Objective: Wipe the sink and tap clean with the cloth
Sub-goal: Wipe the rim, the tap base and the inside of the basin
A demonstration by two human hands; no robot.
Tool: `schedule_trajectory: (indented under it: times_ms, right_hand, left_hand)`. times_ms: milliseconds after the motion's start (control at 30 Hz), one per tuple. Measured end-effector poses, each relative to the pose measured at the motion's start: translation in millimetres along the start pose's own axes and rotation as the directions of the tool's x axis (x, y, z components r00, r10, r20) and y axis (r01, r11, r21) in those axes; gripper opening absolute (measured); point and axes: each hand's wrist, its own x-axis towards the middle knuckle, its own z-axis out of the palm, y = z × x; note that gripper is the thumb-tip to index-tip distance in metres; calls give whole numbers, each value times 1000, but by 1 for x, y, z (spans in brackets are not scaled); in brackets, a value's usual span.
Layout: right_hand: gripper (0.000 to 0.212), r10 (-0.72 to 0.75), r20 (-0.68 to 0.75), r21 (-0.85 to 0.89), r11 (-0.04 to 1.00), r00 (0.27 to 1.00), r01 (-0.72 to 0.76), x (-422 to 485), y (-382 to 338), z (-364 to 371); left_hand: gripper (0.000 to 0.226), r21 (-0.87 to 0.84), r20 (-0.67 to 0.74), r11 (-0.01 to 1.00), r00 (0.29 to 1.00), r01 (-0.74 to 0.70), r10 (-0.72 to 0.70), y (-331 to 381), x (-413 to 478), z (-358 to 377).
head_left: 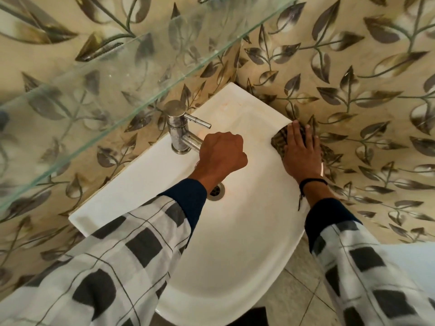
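A white corner sink (237,243) fills the middle of the view, with a round metal drain (216,191) partly hidden by my left wrist. A chrome tap (177,128) stands at the sink's back rim, its thin lever pointing right. My left hand (221,154) is closed around the end of the tap's spout, which it hides. My right hand (302,151) lies flat on a dark patterned cloth (280,141), pressing it onto the sink's right rim beside the wall.
A glass shelf (98,90) runs diagonally above the tap at the upper left. Leaf-patterned tiles (364,90) cover both walls that meet behind the sink. Grey floor tiles (301,290) show below the sink's front edge.
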Motion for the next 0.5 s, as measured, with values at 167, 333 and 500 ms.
schedule_trajectory:
  times_ms: [167, 333, 500]
  right_hand:
    - [62, -123, 39, -39, 991, 992, 125, -22, 25, -1]
    - [65, -101, 28, -30, 994, 994, 102, -2, 18, -2]
    - [70, -136, 91, -47, 989, 987, 141, -12, 18, -8]
  left_hand:
    - [25, -11, 19, 1000, 1000, -1, 1, -1, 1, 1]
    - [24, -8, 24, 1000, 1000, 3, -3, 0, 1, 2]
    - [26, -3, 12, 1000, 1000, -5, 5, -2, 1, 1]
